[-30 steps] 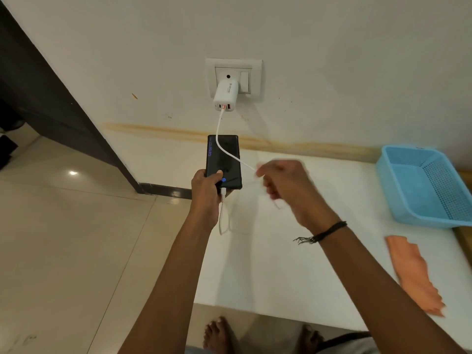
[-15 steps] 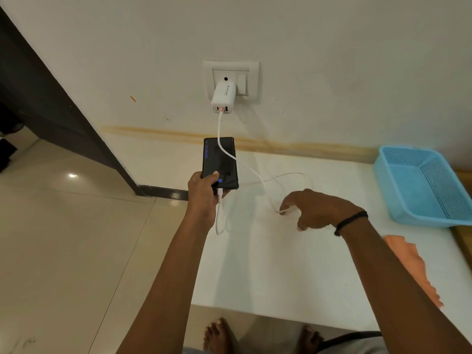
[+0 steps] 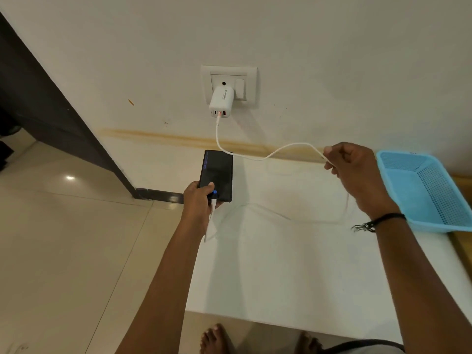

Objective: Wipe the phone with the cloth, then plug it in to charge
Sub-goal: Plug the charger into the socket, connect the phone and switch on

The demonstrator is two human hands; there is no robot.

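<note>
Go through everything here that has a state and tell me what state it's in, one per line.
phone: screen lit, cable plugged in, held in left hand
charger: seated in wall socket
cable: plugged into charger, slack, pinched by right hand
blue basket: upright on table, looks empty

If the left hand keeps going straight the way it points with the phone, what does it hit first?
The left hand points the phone toward the wall. The phone's top edge would likely meet the wall's base below the charger first, though depth is unclear.
</note>
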